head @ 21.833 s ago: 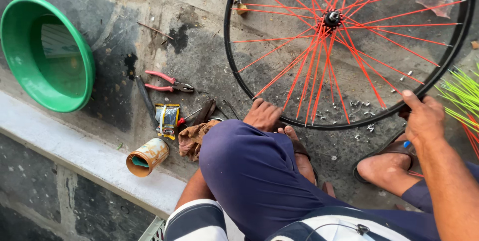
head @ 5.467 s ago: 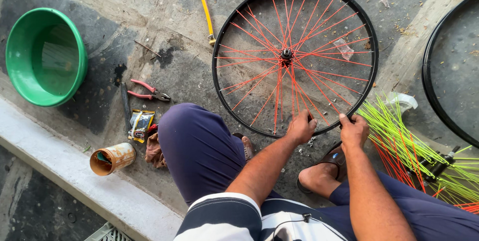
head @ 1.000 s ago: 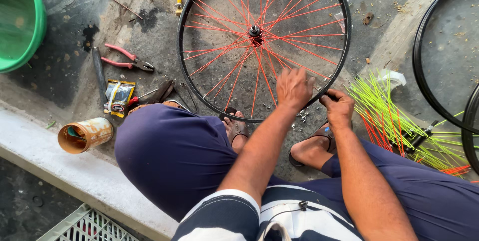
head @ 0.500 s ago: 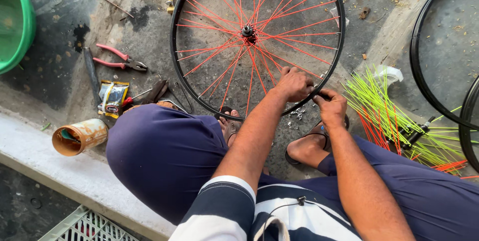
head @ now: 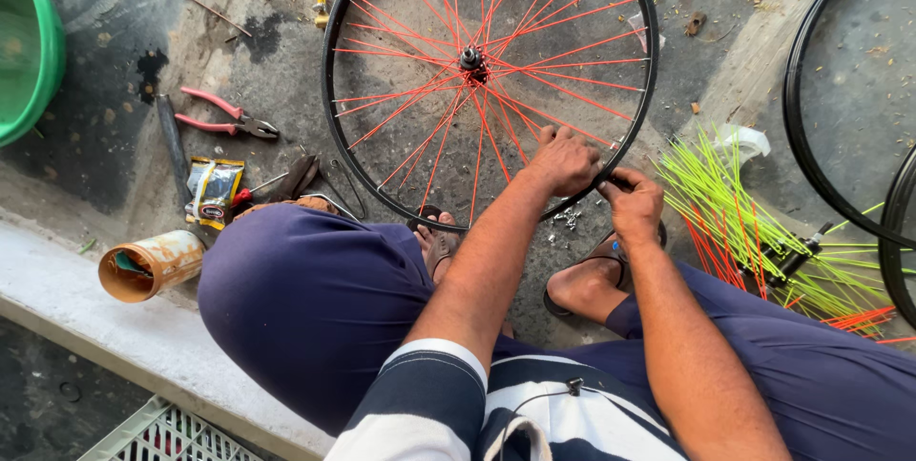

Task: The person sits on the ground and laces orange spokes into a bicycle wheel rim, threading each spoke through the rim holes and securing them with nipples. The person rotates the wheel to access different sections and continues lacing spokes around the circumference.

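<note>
Right now my left hand grips the wheel rim, fingers closed. My right hand pinches something small at the rim beside it; I cannot tell what.

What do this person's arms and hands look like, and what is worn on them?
Both arms are bare from above the elbow down. The left hand and right hand wear no gloves, and no rings or watch show. The left arm comes out of a short sleeve with broad dark blue and white stripes. The right sleeve is out of view.
</note>
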